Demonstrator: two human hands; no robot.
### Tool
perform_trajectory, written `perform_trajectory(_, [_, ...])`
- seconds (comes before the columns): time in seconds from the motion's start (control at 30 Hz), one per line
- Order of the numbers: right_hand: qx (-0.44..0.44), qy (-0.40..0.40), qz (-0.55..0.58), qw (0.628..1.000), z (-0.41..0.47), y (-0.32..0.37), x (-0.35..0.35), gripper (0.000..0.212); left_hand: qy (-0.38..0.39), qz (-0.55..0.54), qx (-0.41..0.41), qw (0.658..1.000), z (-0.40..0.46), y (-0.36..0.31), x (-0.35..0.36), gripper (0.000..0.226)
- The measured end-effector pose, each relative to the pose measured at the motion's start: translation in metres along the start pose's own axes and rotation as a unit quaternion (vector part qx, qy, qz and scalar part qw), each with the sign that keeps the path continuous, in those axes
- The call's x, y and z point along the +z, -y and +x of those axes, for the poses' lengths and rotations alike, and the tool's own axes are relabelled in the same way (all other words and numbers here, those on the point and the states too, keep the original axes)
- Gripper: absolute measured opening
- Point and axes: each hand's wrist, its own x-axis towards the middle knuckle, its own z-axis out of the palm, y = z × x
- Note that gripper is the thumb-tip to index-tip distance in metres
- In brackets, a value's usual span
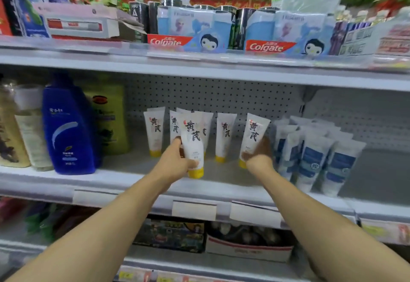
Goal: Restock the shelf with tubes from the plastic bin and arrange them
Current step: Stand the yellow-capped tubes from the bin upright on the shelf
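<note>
Several white tubes with yellow caps and black characters stand cap-down on the middle shelf (133, 179). My left hand (175, 162) grips one such tube (192, 142) near its lower part, just above the shelf's front. My right hand (258, 156) holds another tube (254, 133), tilted slightly to the right. Two more tubes (154, 131) (225, 135) stand upright by the pegboard back wall, with others partly hidden behind the held one. The plastic bin is out of view.
A blue bottle (66, 126) and other bottles stand at the left of the shelf. Blue-and-white tubes (310, 157) crowd the right. Colgate boxes (188, 35) fill the shelf above. Boxed goods sit on the shelf below.
</note>
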Motion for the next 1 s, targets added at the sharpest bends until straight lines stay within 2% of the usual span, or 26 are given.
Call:
perform_trajectory(0.1, [-0.015,-0.016,-0.024,0.999,0.021,-0.001,0.003,0.053,-0.013,0.018,0.002,1.0,0.014,0.002,0.009,0.045])
perform_trajectory(0.23, [-0.029,-0.023,-0.043,0.998,0.043,-0.007,0.008,0.048,-0.01,0.027,0.01,1.0,0.028,0.002,0.018,0.052])
perform_trajectory(0.43, [-0.032,-0.009,-0.019,0.999,0.069,-0.017,0.026,0.057,-0.008,0.027,0.009,1.0,0.039,0.003,0.024,0.054])
perform_trajectory(0.67, [-0.013,-0.006,-0.053,0.999,0.076,-0.022,0.03,0.052,-0.001,0.045,0.009,0.999,0.043,0.009,0.028,0.058])
perform_trajectory(0.83, [0.026,0.018,-0.11,0.993,0.053,-0.019,0.026,0.064,0.022,0.067,0.017,0.997,0.045,0.007,0.031,0.055])
perform_trajectory(1.0, [0.047,0.061,-0.205,0.976,0.013,-0.009,0.004,0.078,0.047,0.078,0.046,0.995,0.051,0.001,0.051,0.062])
